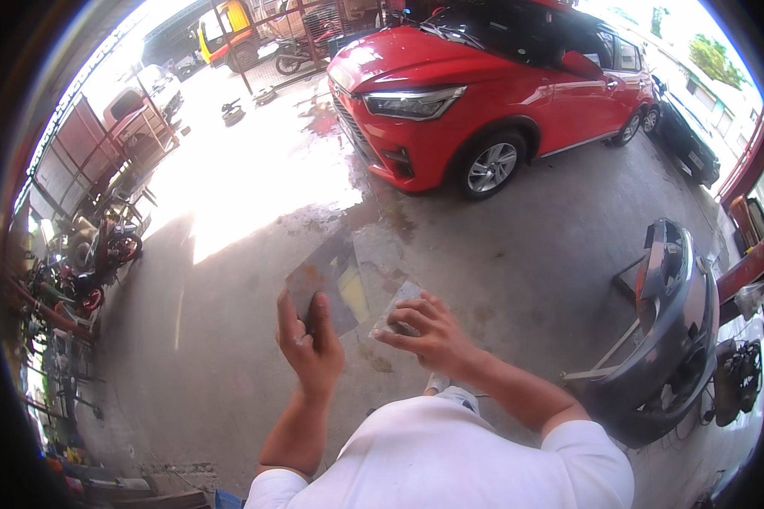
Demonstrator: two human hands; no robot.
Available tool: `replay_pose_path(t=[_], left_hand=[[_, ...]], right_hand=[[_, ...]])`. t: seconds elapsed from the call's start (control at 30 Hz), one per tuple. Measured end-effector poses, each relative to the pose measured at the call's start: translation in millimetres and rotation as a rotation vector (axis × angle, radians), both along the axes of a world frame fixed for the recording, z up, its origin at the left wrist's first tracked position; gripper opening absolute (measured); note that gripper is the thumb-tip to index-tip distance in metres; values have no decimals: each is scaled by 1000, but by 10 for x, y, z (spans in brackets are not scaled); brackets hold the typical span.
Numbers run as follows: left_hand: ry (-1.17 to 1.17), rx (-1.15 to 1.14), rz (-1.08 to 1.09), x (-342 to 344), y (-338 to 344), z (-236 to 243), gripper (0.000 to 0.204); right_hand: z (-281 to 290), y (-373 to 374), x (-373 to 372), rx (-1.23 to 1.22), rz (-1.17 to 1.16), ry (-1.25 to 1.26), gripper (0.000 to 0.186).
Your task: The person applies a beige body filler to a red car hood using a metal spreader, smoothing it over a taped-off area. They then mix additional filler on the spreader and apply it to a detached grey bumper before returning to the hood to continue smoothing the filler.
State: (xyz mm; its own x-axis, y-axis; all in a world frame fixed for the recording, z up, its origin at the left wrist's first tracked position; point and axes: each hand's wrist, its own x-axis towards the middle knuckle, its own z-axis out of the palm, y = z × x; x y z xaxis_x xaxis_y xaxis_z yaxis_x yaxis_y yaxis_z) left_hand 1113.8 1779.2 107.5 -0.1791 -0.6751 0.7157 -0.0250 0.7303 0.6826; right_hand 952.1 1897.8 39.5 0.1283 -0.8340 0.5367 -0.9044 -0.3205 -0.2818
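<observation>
My left hand (312, 346) is closed on a flat dark grey sheet (327, 284), with the thumb lying on top of it. The sheet carries a pale yellow patch near its right edge and a reddish-brown smudge near its far left corner. Just to the right, my right hand (433, 329) grips a small flat grey spreader (406, 293), fingers bent over it. A narrow gap separates the spreader from the sheet. Both things are held up in front of me above the concrete floor (229, 365).
A red car (450, 93) stands ahead, its front wheel toward me. To my right, a dark bumper (675, 339) rests on a stand (607, 371). Motorcycles (115, 246) and clutter line the left side. A black car (686, 136) is parked behind the red one.
</observation>
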Motion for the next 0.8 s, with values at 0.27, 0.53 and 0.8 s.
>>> replay_pose_path(t=[0.27, 0.53, 0.8], left_hand=[[-81, 83, -58, -789, -406, -100, 22], [506, 971, -543, -1286, -851, -275, 35], [342, 965, -606, -1270, -1265, -703, 34]], right_hand=[[-50, -454, -702, -157, -126, -116, 64], [248, -731, -777, -343, 111, -540, 59], [-59, -954, -945, -164, -268, -633, 67]])
